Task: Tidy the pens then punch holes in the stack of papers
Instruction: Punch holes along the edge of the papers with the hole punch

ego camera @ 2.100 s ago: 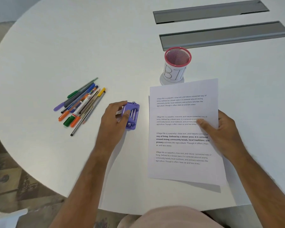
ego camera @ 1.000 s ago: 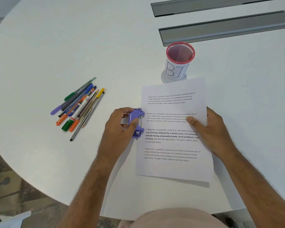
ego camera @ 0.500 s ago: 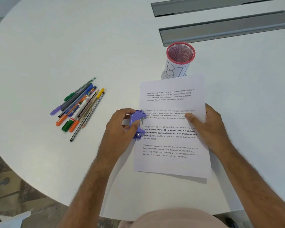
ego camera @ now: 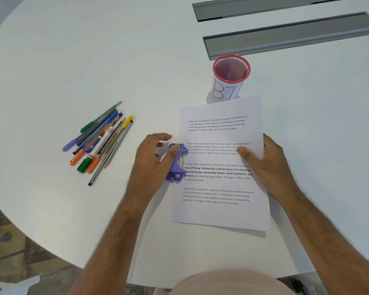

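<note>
Head view: left hand (ego camera: 152,158) grips the punch (ego camera: 176,165) at the papers' (ego camera: 219,211) left edge, right hand (ego camera: 266,162) pinches their right edge, pens (ego camera: 100,141) well left.

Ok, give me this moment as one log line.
left hand grips purple hole punch on stack of papers left edge | right hand holds stack | pens loose on table | pen cup upright

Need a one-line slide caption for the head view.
Left hand grips purple punch on the papers' left edge; right hand holds them; pens lie loose.
</note>
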